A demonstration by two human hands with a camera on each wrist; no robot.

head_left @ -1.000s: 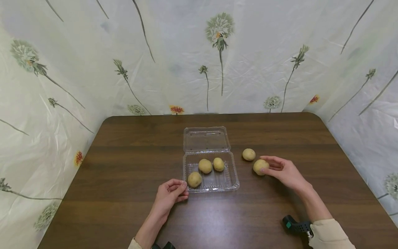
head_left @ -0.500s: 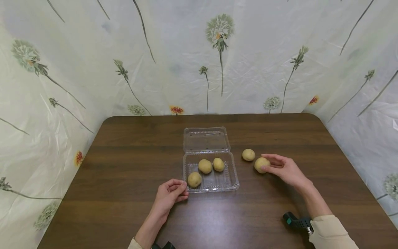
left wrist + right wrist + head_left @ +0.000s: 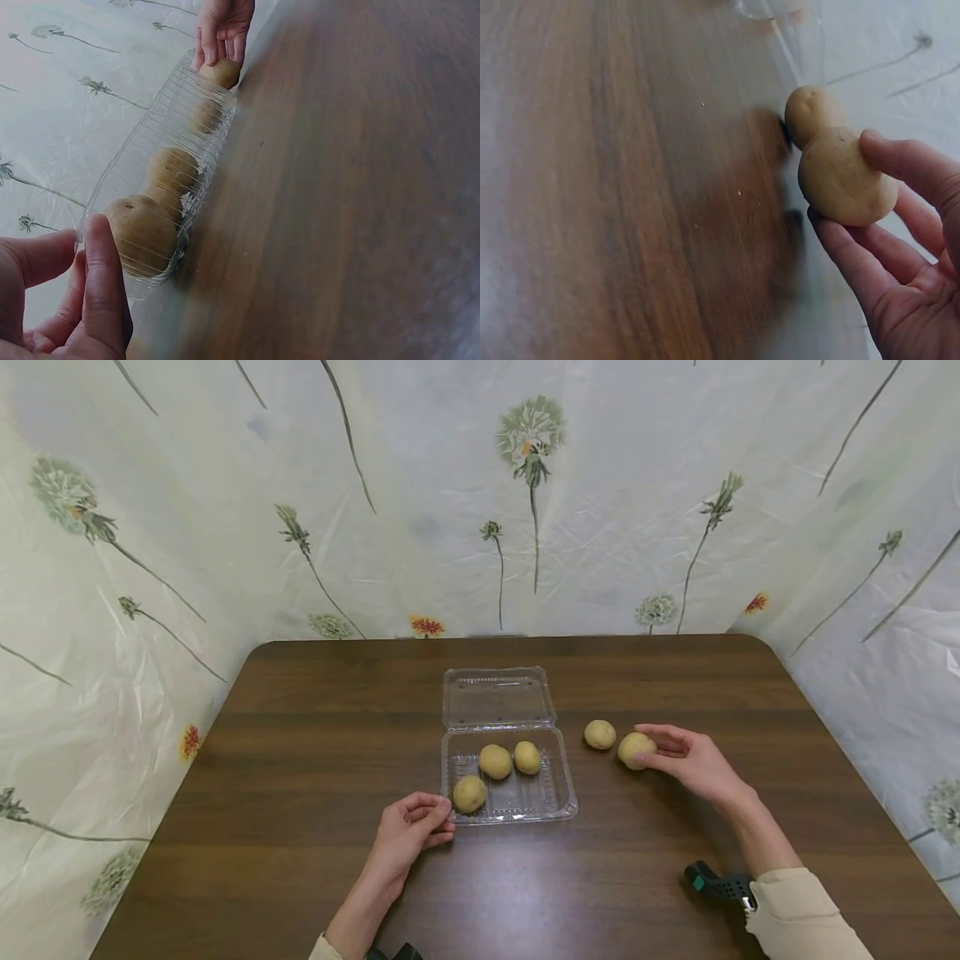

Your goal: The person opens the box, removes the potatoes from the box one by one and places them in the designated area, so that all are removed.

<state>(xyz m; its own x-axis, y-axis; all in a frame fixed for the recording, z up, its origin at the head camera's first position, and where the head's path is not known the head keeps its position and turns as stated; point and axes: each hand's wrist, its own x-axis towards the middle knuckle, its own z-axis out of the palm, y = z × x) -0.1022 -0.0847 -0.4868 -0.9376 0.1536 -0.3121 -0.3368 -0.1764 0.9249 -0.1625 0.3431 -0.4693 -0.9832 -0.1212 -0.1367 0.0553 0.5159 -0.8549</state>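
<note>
Pinched in the right hand (image 3: 696, 765), a pale yellow, roundish potato (image 3: 633, 752) is a little nearer the far edge of the dark brown wood-grain table (image 3: 300, 735), and slightly nearer its right edge, than in the frame from a second ago; the left hand (image 3: 411, 827) and the clear plastic hinged box (image 3: 565, 772) keep their places. Right thumb and fingers curl round that potato from its right side; whether it touches the tabletop I cannot tell. A smaller, oval yellow potato (image 3: 599, 735) lies on the table just left of it and slightly toward the far edge, its longer axis apparently running from left edge to right edge. That oval one sits between the right hand and the box's right wall, far nearer the right hand than the left. Thumb against fingers, the left hand pinches the rim at the box's near-left corner; the clear lid (image 3: 498, 700) lies folded back toward the far edge. Inside are three more: a round yellow potato (image 3: 469, 794) in that near-left corner, a second round potato (image 3: 495, 762) about the middle, and an egg-shaped potato (image 3: 527, 757) just right of it
</note>
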